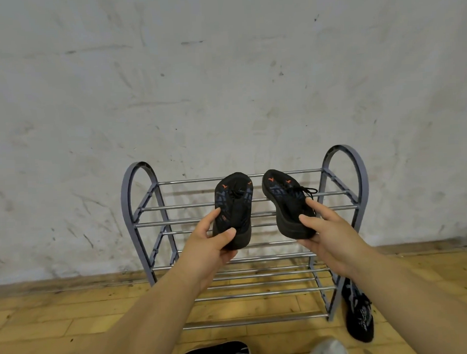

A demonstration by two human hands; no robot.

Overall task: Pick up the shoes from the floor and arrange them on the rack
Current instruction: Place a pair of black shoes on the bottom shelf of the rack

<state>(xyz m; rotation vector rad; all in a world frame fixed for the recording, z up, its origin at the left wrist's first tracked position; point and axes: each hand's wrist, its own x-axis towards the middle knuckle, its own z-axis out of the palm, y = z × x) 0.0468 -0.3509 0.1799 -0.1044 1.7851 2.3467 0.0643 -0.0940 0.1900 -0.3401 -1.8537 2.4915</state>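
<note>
Centre of frame: your left hand (213, 242) curls round the heel end of one black shoe (235, 203), thumb across the upper. Your right hand (328, 234) pinches the heel of its mate (284, 198) the same way. Both shoes hang before the top tier of the rack (187, 181), toes toward the wall.

Judged light, with a soft knit upper and a firmer foam sole, so the heel grip suits. The loose lace may snag.

The rack has grey arched ends and smooth chrome tubes with gaps between them. At lower right, a third shoe (360, 323) lies on the wood floor (46, 318).
</note>
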